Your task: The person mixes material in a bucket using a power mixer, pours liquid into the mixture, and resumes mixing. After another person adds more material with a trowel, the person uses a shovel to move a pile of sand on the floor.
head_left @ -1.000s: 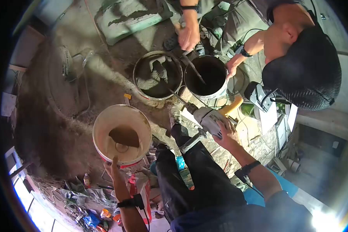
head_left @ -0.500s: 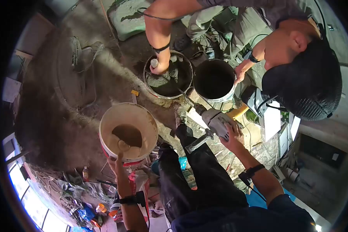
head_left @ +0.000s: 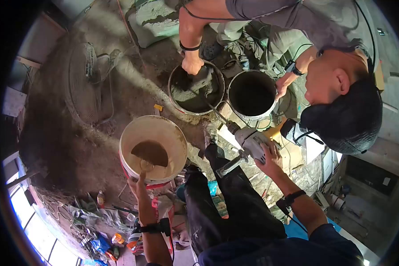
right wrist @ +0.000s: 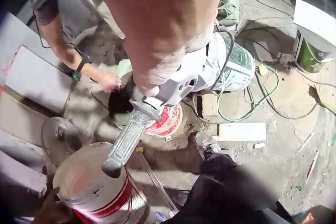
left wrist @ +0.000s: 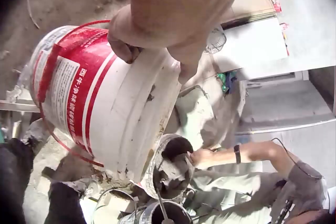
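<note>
- Your left hand [head_left: 139,184] grips the near rim of the white bucket [head_left: 173,137]: thumb hooked inside, fingers curled over the outside wall, per the left wrist view [left wrist: 157,35].
- Your right hand [head_left: 270,155] is wrapped around the body of the mixer drill [head_left: 250,142]; its ribbed side handle [head_left: 228,165] sticks out toward your leg, free of the hand.
- Drill sits just right of the white bucket, above your knee; its thin shaft [head_left: 213,111] runs up into the mortar bucket [head_left: 177,99].
- White bucket: round, plastic, red label and red band on the outside [left wrist: 79,92]. Inside, brown muddy liquid [head_left: 151,153] pooled low, walls coated tan.
- Mortar bucket: holds thick grey lumpy paste [head_left: 186,93]; rim crusted. The other person's hand [head_left: 193,64] is at its far rim, closed on a tool whose shape I cannot tell.
- Dark bucket [head_left: 270,113]: touching the mortar bucket on its right, metal-looking rim, dark interior, contents not readable. The other person's second hand [head_left: 281,88] is on its right rim.
- Floor [head_left: 75,146]: rough, dusty, grey-brown, smeared with cement. Grey sack [head_left: 153,20] beyond the buckets, fan [head_left: 86,66] lying at left.
</note>
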{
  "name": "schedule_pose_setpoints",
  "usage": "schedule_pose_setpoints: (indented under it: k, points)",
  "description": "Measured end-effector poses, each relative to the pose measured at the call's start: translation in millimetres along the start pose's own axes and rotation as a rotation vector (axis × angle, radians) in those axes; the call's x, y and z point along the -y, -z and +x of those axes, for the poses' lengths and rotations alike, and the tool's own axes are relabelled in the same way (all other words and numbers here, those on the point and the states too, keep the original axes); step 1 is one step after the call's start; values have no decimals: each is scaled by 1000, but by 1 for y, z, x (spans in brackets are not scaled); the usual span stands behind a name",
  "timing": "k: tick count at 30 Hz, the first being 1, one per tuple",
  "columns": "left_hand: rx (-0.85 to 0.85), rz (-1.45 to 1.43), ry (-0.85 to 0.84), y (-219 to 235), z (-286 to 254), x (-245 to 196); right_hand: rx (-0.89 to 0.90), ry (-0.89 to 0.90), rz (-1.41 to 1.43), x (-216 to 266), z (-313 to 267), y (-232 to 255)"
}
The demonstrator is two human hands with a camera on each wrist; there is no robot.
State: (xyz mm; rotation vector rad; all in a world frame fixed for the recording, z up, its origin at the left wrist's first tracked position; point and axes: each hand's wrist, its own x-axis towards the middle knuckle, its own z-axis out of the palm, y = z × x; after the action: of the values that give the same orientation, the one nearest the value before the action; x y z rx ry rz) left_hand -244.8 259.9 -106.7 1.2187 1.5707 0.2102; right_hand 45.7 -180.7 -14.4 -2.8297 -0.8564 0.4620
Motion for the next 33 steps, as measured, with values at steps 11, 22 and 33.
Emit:
schedule_pose_setpoints:
  k: [11,22,33]
  points:
    - [40,-41,-40,-19,-11,-26,-53,15,-37,-5,-7,-6]
    - [114,-97,-48,-12,-4,-21,2,-45,21,4,0,1]
    - [145,-113,-66,-12,-5,-21,-59,-2,-15,1,-3,-4]
